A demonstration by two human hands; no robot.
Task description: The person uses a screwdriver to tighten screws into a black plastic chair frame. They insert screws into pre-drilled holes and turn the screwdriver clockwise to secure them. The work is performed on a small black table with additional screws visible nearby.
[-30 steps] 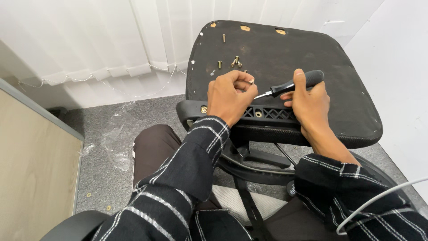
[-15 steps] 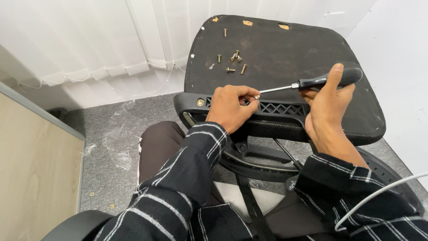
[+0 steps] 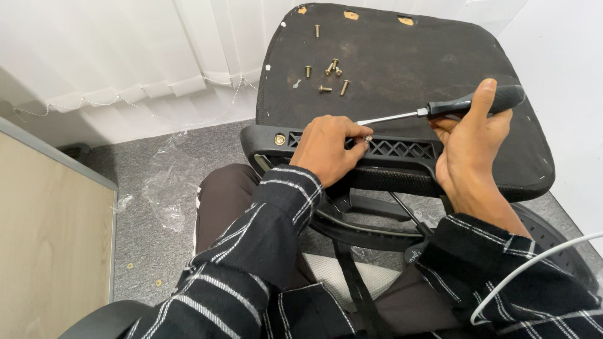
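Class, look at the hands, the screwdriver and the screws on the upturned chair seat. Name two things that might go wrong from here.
1. The left hand pinches a screw right at the screwdriver tip; a slip may jab the fingers.
2. Loose screws lie on the tilted seat; a knock from the right hand might roll them onto the floor.

Upturned chair seat [image 3: 440,56] ahead on lap, loose screws [image 3: 330,72] near its far left corner, bracket [image 3: 389,150] along its near edge, left hand [image 3: 326,147] on bracket, right hand [image 3: 471,135] with screwdriver [image 3: 440,108] at right.
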